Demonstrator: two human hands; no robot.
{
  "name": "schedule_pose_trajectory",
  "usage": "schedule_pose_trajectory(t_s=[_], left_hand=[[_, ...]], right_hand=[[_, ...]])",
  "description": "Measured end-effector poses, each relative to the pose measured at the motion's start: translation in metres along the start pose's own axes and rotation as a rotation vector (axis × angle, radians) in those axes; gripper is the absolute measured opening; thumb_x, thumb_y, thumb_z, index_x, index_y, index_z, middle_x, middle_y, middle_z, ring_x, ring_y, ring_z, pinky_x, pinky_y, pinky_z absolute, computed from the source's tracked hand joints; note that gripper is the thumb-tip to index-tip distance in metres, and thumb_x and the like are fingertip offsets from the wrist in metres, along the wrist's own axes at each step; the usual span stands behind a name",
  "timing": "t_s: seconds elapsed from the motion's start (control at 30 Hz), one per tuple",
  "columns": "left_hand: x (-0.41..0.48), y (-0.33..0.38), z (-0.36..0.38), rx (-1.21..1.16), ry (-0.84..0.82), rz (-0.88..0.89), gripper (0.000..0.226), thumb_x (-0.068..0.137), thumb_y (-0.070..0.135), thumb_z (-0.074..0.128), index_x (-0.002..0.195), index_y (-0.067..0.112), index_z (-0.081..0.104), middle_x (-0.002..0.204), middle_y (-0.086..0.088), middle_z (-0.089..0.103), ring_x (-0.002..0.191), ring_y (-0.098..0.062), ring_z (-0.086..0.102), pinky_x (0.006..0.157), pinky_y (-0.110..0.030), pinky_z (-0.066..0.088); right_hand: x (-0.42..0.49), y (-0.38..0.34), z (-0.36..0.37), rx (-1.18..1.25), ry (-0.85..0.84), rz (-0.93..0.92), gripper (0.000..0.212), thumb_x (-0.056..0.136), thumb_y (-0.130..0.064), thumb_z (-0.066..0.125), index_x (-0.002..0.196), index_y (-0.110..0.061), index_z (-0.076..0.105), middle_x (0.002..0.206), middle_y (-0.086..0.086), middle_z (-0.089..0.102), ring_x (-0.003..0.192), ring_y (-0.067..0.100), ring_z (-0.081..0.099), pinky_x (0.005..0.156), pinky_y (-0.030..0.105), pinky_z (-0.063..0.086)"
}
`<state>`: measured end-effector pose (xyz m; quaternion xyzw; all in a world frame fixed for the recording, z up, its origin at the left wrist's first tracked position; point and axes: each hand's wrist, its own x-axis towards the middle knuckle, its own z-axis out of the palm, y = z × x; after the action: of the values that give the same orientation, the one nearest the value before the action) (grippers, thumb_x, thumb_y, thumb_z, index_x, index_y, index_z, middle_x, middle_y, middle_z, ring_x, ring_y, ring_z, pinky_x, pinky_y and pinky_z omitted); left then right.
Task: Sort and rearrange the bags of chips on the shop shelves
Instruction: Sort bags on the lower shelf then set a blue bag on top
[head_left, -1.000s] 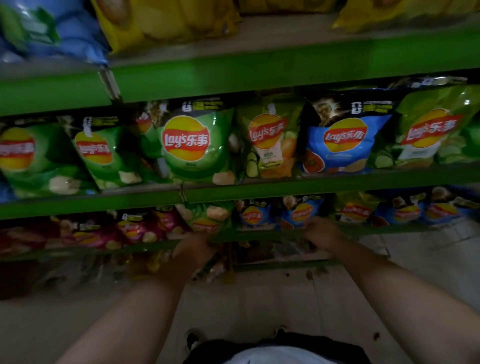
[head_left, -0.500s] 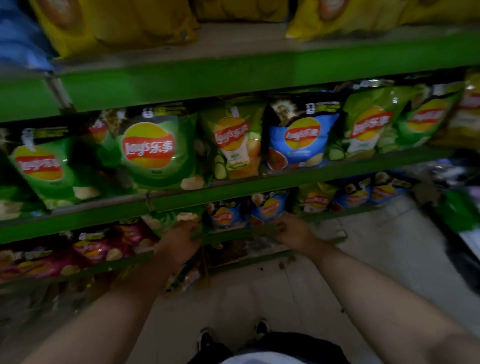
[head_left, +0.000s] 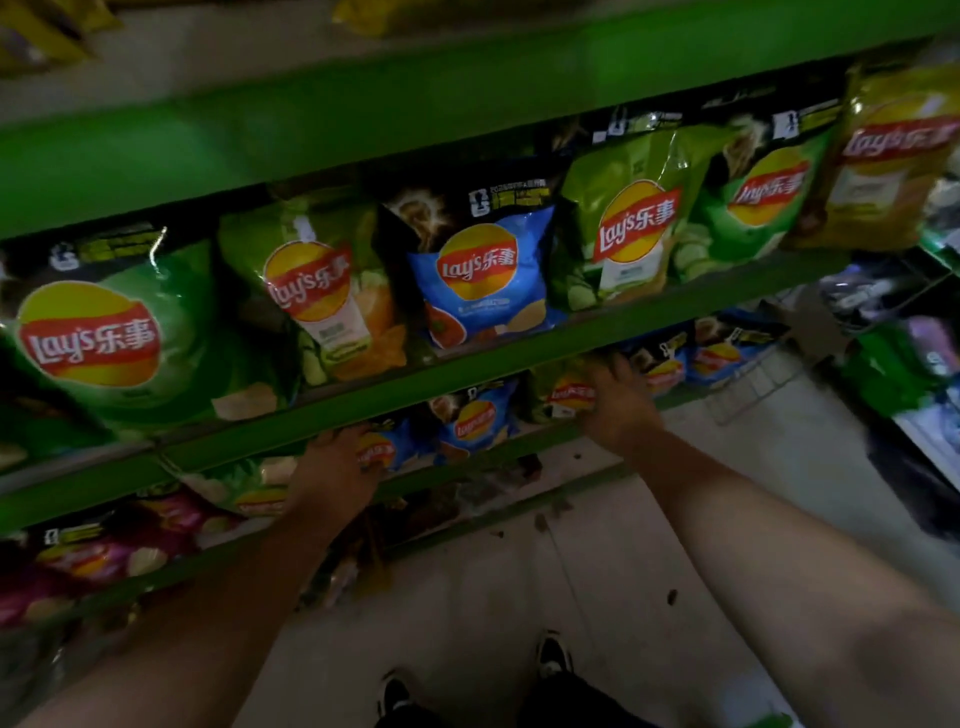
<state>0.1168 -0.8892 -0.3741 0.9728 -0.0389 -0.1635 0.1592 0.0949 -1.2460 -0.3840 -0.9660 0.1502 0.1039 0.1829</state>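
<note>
Lay's chip bags fill green shelves. On the middle shelf stand a large green bag (head_left: 104, 332), a lime bag (head_left: 322, 296), a blue bag (head_left: 483, 275), another lime bag (head_left: 628, 234) and a green bag (head_left: 763, 197). On the lower shelf, my left hand (head_left: 332, 467) grips the left edge of a small blue bag (head_left: 382, 449). My right hand (head_left: 618, 405) closes on a small lime-green bag (head_left: 569, 395). Another small blue bag (head_left: 475, 421) stands between them.
The green lip of the middle shelf (head_left: 467, 364) juts out just above my hands. Pink bags (head_left: 104, 551) sit lower left, more blue bags (head_left: 717, 358) to the right. A side rack of goods (head_left: 904, 364) stands at right. My shoes (head_left: 553, 657) are on the pale floor.
The view has shifted right along the shelves. Both hands left the lower shelf's front edge and reached in onto the small bags, the right hand going further right.
</note>
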Motion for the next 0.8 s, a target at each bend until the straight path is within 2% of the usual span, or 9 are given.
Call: schedule_pose_trajectory(t_s=[0.07,0.13,0.2,0.33,0.4,0.47,0.57,0.7,0.8], left_hand=[[0.006,0.009,0.008,0.047,0.002,-0.022,0.060,0.088,0.032,0.064,0.142,0.018,0.043,0.138,-0.015,0.052,0.120,-0.036,0.051,0.094,-0.046,0.050],[0.014,0.018,0.016,0.124,0.020,-0.044,0.066,0.087,0.036,0.065,0.145,0.018,0.040,0.142,-0.015,0.048,0.126,-0.037,0.047,0.098,-0.047,0.048],[0.023,0.025,0.023,0.167,0.014,-0.074,0.073,0.086,0.037,0.067,0.147,0.015,0.035,0.145,-0.016,0.044,0.128,-0.038,0.045,0.099,-0.047,0.045],[0.044,0.024,0.032,0.189,-0.030,-0.132,0.070,0.086,0.036,0.065,0.144,0.009,0.037,0.141,-0.018,0.046,0.124,-0.036,0.048,0.097,-0.046,0.048],[0.053,0.020,0.034,0.247,-0.086,-0.172,0.069,0.087,0.038,0.063,0.144,0.010,0.035,0.144,-0.017,0.043,0.127,-0.036,0.046,0.101,-0.047,0.045],[0.058,0.015,0.036,0.264,-0.140,-0.204,0.078,0.087,0.038,0.064,0.150,0.011,0.025,0.150,-0.017,0.033,0.134,-0.037,0.038,0.105,-0.049,0.041],[0.059,0.014,0.040,0.349,-0.188,-0.207,0.086,0.090,0.036,0.060,0.155,0.015,0.007,0.160,-0.014,0.012,0.143,-0.038,0.022,0.111,-0.048,0.033],[0.049,0.022,0.046,0.269,-0.133,-0.147,0.074,0.091,0.028,0.059,0.153,0.025,0.020,0.157,-0.011,0.024,0.136,-0.040,0.033,0.101,-0.051,0.043],[0.044,0.035,0.051,0.328,-0.094,-0.070,0.075,0.091,0.031,0.060,0.153,0.029,0.019,0.158,-0.008,0.025,0.139,-0.036,0.031,0.106,-0.052,0.038]], right_hand=[[0.021,0.006,-0.003,-0.154,-0.046,-0.060,0.088,0.082,-0.028,0.072,0.151,-0.019,0.018,0.157,0.013,0.015,0.145,0.038,0.014,0.115,0.049,0.026],[0.038,0.011,-0.002,-0.225,-0.098,-0.082,0.085,0.084,-0.030,0.069,0.151,-0.018,0.017,0.157,0.013,0.017,0.144,0.038,0.015,0.110,0.051,0.030],[0.047,0.012,0.001,-0.279,-0.137,-0.096,0.082,0.086,-0.032,0.067,0.150,-0.016,0.018,0.154,0.015,0.024,0.140,0.039,0.025,0.104,0.051,0.036],[0.053,0.021,0.016,-0.412,-0.070,-0.189,0.072,0.087,-0.034,0.062,0.145,-0.010,0.027,0.141,0.020,0.041,0.124,0.041,0.042,0.092,0.049,0.044],[0.053,0.030,0.023,-0.471,-0.092,-0.221,0.071,0.088,-0.039,0.060,0.145,-0.013,0.029,0.140,0.020,0.041,0.123,0.041,0.042,0.093,0.048,0.042],[0.053,0.038,0.030,-0.524,-0.124,-0.237,0.062,0.091,-0.042,0.055,0.145,-0.019,0.033,0.143,0.018,0.038,0.125,0.040,0.038,0.098,0.048,0.037],[0.052,0.042,0.034,-0.506,-0.119,-0.233,0.055,0.094,-0.042,0.052,0.143,-0.024,0.037,0.144,0.015,0.035,0.125,0.038,0.037,0.098,0.048,0.039],[0.048,0.044,0.028,-0.471,-0.097,-0.272,0.059,0.091,-0.037,0.058,0.145,-0.030,0.036,0.143,0.009,0.040,0.121,0.035,0.046,0.088,0.042,0.048],[0.040,0.045,0.020,-0.430,-0.050,-0.308,0.054,0.094,-0.030,0.049,0.146,-0.033,0.036,0.140,0.007,0.047,0.119,0.035,0.049,0.092,0.042,0.046]])
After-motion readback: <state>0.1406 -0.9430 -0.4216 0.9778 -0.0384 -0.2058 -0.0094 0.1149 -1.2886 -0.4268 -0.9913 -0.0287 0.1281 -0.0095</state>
